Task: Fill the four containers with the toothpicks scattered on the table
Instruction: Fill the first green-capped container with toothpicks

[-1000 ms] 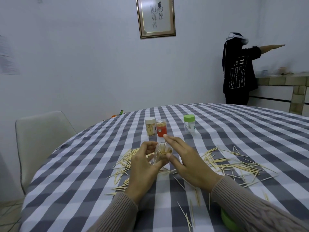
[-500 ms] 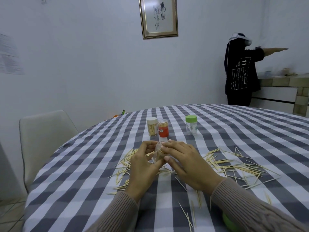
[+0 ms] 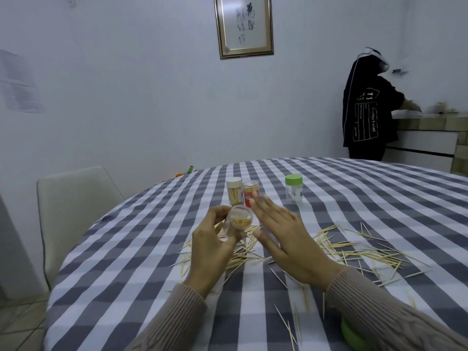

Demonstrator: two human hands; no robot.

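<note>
My left hand (image 3: 211,245) grips a clear open container (image 3: 236,222) partly filled with toothpicks, tilted toward me above the table. My right hand (image 3: 286,238) hovers just right of it with fingers straight and holds nothing. Behind them stand a white-lidded container (image 3: 234,191) full of toothpicks, a red-labelled container (image 3: 250,192) and a green-lidded container (image 3: 293,190). Loose toothpicks (image 3: 354,252) lie scattered to the right, and more toothpicks (image 3: 240,257) lie under my hands.
The round table carries a grey checked cloth (image 3: 126,262). A green lid (image 3: 350,334) lies at the near edge under my right sleeve. A white chair (image 3: 73,206) stands at the left. A person in a dark jacket (image 3: 364,110) stands at the back right.
My right hand has lifted off the mouth of the clear container and spread flat beside it. The left hand keeps its hold on the container.
</note>
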